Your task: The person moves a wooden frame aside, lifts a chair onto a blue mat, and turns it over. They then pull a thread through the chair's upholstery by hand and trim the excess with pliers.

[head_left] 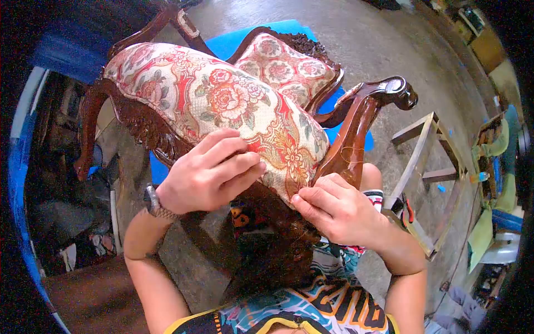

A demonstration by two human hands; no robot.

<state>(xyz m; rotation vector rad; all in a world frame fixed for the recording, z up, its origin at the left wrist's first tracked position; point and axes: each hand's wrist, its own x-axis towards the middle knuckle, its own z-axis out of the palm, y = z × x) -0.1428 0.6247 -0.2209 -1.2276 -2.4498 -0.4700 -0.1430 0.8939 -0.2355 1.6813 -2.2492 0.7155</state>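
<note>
A carved dark-wood armchair (356, 131) stands before me, with floral upholstery fabric (228, 100) in cream, red and green covering its seat. My right hand (336, 211) is closed at the seat's front corner, thumb and fingers pinching the fabric's edge beside the arm post. Over the front edge of the seat, my left hand (208, 175) is closed too, its fingers curled with the tips against the fabric. Whatever may be between those fingertips is too small or hidden to make out. A thin yellowish thread (360, 149) hangs across the arm post.
Behind the seat is the padded backrest (278, 69) in the same pattern, over a blue sheet (286, 26). To the right stand a bare wooden frame (417, 172) and red-handled pliers (409, 211). Cluttered shelves (495, 145) line the far right; concrete floor (384, 47) surrounds the chair.
</note>
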